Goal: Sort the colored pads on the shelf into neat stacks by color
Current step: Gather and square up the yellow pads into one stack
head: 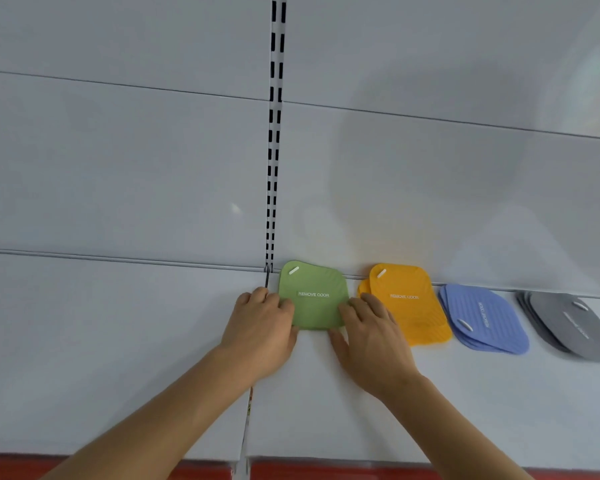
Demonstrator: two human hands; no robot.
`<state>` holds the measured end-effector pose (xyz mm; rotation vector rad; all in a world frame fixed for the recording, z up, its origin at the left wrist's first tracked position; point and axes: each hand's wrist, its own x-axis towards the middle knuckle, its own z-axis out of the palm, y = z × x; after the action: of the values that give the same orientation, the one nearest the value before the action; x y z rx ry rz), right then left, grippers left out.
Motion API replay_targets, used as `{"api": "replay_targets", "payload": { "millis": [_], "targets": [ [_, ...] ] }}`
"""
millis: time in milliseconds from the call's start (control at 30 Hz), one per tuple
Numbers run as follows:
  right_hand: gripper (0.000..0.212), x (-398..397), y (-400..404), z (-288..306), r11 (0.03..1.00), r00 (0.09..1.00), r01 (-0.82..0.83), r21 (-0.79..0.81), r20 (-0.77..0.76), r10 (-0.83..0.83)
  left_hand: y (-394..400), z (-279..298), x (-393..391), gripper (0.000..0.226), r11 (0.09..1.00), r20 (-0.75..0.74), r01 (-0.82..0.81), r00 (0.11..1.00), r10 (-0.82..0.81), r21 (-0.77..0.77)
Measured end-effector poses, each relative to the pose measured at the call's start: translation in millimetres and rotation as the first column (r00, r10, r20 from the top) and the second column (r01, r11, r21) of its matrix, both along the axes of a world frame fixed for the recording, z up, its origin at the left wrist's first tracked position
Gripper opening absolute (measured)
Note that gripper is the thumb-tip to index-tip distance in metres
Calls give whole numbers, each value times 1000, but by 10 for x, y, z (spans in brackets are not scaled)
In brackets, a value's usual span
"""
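A wide white shelf (118, 358) fills the lower half of the view, backed by a white panelled wall (118, 168) with a slotted upright rail (273, 150) running down its middle. A red strip (361, 471) edges the front of the shelf. Along the back of the shelf, four groups of pads lie in a row, side by side but apart. From right to left: a grey stack (575, 327), slightly fanned; a blue stack (485, 320), also fanned; an orange stack (407, 299), with lower pads peeking out at its left edge; and a green stack (312, 292) printed "REMOVE ODOR", just right of the rail. Two bare forearms reach in from below. The left hand (262, 327) rests at the green stack's left edge, fingers curled against it. The right hand (368, 334) presses the stack's right edge, fingers fairly straight, its back overlapping the orange stack's lower left corner.
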<state>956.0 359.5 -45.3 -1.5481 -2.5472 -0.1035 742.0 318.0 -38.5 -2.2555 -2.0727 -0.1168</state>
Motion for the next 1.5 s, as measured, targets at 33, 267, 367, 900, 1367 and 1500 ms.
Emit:
{"api": "replay_targets", "payload": {
  "millis": [33,267,367,900,1367,1500],
  "targets": [
    [62,32,-5,25,1000,1000,10,7,-14,-10,-2,28,10,51,1000,-7,-11,1000,11,-8],
    [54,788,277,131,976,973,214,31,-91,-210,103,307,515,43,991,109,-36,994,22,128],
    [45,1079,512,160,964,962,266,-16,-68,-266,213,331,889,38,997,131,-6,991,-4,76],
    [67,1454,1154,252,967,952,-18,-256,-300,-62,950,126,1500,100,981,265,-188,945,192,-40],
    [23,1577,949,476,978,661,-196,-78,-747,72,695,381,1399,12,976,789,-213,608,92,51],
    [32,1577,1118,483,991,857,-14,-131,-513,-55,452,557,1129,16,924,925,-366,379,35,116]
  ]
}}
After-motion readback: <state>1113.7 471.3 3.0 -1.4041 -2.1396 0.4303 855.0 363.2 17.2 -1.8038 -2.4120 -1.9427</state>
